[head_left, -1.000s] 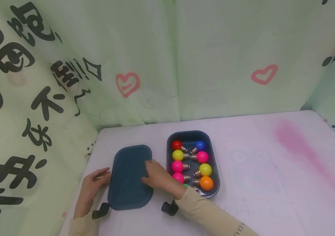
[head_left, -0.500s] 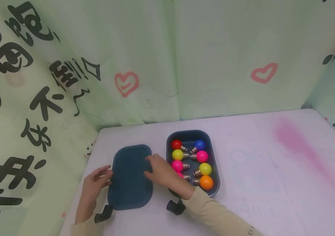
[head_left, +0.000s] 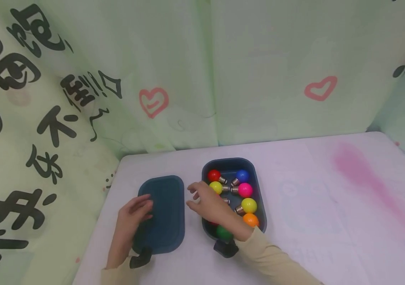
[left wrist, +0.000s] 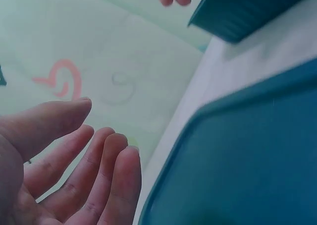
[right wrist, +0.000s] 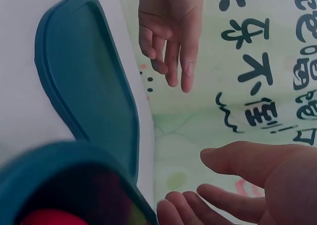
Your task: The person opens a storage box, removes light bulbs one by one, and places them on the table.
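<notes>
A flat dark teal lid (head_left: 167, 221) lies on the table. My left hand (head_left: 132, 217) hovers over its left part with loosely bent fingers, holding nothing. To the right of the lid stands a dark teal bin (head_left: 262, 215) with round coloured bulbs inside, among them a blue bulb (head_left: 242, 175), a red bulb (head_left: 214, 175), a pink bulb (head_left: 245, 190) and a green bulb (head_left: 224, 232). My right hand (head_left: 207, 202) is above the bin's left edge, fingertips toward the lid, also holding nothing. Its hand and forearm hide several bulbs. The right wrist view shows its fingers (right wrist: 233, 200) apart from the lid.
A pale pink cloth covers the table (head_left: 306, 190), stretching well to the right of the bin. Behind and to the left hangs a light green curtain (head_left: 259, 79) with hearts and black lettering. Black wrist mounts (head_left: 226, 248) sit at both wrists.
My right hand has moved right, from over the lid's right edge to over the bin's left side. My left hand has moved right, from the lid's left edge to over the lid. Lid and bin stay put.
</notes>
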`<move>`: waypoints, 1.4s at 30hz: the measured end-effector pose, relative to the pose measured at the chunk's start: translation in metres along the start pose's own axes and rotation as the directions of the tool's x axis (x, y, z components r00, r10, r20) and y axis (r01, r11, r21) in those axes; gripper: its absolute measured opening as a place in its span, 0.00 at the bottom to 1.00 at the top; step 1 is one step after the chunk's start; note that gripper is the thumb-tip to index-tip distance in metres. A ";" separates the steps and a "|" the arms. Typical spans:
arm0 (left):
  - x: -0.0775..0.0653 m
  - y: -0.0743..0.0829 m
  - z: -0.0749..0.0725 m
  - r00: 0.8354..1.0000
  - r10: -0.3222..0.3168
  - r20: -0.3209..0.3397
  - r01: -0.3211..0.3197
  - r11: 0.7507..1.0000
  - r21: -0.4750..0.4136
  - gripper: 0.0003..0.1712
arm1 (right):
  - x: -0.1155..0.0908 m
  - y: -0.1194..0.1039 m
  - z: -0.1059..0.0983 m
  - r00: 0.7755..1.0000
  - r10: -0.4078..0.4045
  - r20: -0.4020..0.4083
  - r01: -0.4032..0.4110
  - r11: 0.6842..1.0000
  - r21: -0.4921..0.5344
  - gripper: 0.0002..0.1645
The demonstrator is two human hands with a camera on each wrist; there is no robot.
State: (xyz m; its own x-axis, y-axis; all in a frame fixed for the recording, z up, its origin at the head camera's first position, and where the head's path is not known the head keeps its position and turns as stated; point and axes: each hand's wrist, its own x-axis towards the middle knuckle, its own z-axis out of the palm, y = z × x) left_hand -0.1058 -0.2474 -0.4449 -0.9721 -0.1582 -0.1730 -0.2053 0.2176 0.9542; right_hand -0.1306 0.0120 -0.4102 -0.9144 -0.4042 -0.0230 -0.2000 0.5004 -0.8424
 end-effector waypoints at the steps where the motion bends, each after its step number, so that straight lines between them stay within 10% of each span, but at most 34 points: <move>1: 0.000 0.001 0.004 1.000 0.008 0.006 -0.008 1.000 -0.002 0.26 | -0.001 0.001 -0.002 1.000 0.005 -0.010 -0.005 1.000 0.005 0.25; 21: 0.002 0.016 0.068 0.980 0.083 0.181 -0.067 0.993 -0.094 0.25 | -0.018 0.026 -0.041 0.996 0.027 -0.089 -0.029 0.999 -0.015 0.23; 42: 0.001 0.012 0.113 0.949 0.014 0.315 0.012 0.997 -0.081 0.29 | -0.013 0.056 -0.068 0.993 -0.010 -0.120 0.000 0.997 -0.079 0.21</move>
State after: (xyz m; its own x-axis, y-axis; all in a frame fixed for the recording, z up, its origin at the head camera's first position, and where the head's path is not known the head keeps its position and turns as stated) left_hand -0.1216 -0.1358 -0.4616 -0.9610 0.1567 -0.2278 -0.2073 0.1372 0.9686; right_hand -0.1535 0.0969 -0.4203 -0.9479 -0.3147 0.0498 -0.2276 0.5593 -0.7971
